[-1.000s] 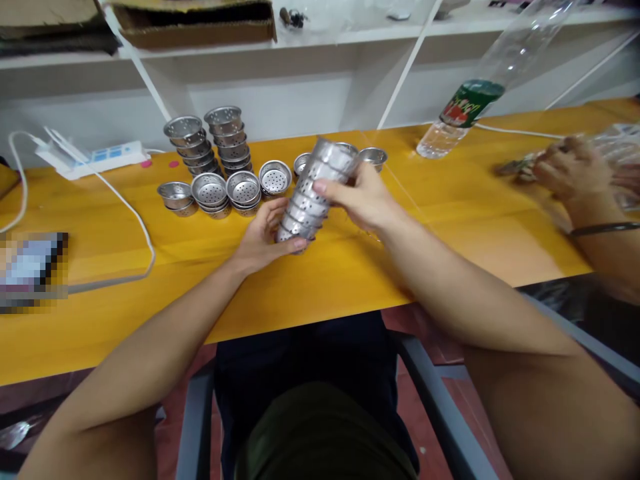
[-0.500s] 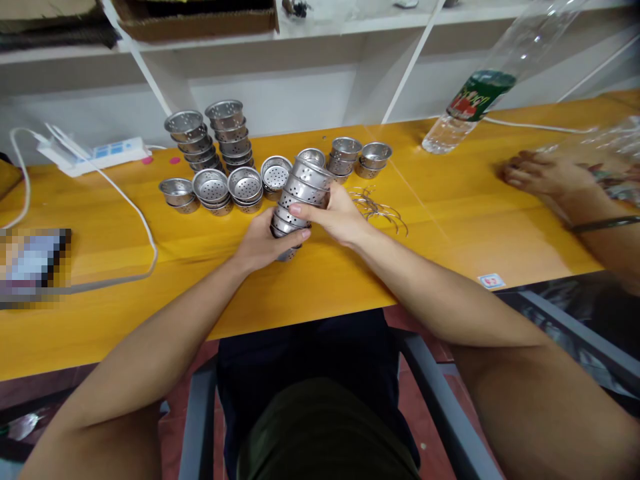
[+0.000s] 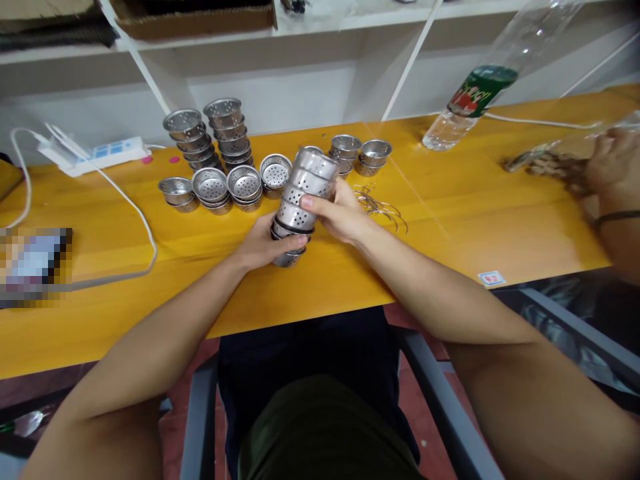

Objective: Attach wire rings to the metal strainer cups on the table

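Both of my hands grip one nested stack of perforated metal cups (image 3: 304, 193), tilted over the yellow table (image 3: 450, 220). My left hand (image 3: 263, 245) wraps the lower cups at the bottom of the stack. My right hand (image 3: 340, 215) closes round the upper cups, and a small gap shows between the two groups. Just right of my right hand lies a little heap of thin wire rings (image 3: 380, 205).
Two tall cup stacks (image 3: 210, 137) and several low ones (image 3: 227, 188) stand behind my hands, with more cups (image 3: 360, 152) to the right. A power strip (image 3: 95, 155) with a white cable lies at the left. A plastic bottle (image 3: 470, 100) leans at the back right. Another person's hand (image 3: 613, 170) works at the far right.
The stack was lowered from mid-air toward the table; now my right hand has lifted the upper cups slightly off the lower ones. The other person's hand has moved right.
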A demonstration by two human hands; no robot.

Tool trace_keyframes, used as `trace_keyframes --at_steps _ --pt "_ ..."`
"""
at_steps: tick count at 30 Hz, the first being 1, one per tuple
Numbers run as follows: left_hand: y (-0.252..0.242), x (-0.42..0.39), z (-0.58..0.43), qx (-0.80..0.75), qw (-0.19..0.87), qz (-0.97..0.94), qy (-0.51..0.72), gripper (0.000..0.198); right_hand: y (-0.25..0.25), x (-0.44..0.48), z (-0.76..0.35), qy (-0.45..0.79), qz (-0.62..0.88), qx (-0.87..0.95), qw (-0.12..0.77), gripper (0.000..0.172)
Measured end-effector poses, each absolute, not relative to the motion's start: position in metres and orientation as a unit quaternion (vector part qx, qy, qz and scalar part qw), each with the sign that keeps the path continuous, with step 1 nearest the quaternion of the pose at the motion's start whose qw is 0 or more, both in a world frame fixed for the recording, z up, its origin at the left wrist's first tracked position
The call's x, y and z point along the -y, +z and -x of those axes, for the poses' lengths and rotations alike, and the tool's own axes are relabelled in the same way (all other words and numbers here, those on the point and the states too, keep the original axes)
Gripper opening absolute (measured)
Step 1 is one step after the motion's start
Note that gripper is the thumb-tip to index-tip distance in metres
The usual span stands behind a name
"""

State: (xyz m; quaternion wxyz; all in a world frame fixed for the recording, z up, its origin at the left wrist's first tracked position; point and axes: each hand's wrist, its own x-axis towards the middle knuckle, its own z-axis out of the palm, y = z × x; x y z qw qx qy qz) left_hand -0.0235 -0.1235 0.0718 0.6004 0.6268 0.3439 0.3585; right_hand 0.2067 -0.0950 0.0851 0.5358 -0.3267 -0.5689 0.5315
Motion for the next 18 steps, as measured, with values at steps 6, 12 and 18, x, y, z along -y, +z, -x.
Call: trace_keyframes --at_steps 6,12,18 --pt "0.062 0.112 0.033 -0.337 0.467 -0.701 0.421 0.082 0.079 0.061 -0.255 0.346 0.365 0.645 0.575 0.121" --pt "0.056 0.109 0.035 -0.346 0.445 -0.701 0.437 0.09 0.053 0.042 -0.269 0.301 0.388 0.698 0.521 0.129" --pt "0.059 0.108 0.037 -0.371 0.445 -0.7 0.418 0.089 0.043 0.041 -0.259 0.302 0.394 0.689 0.528 0.122"
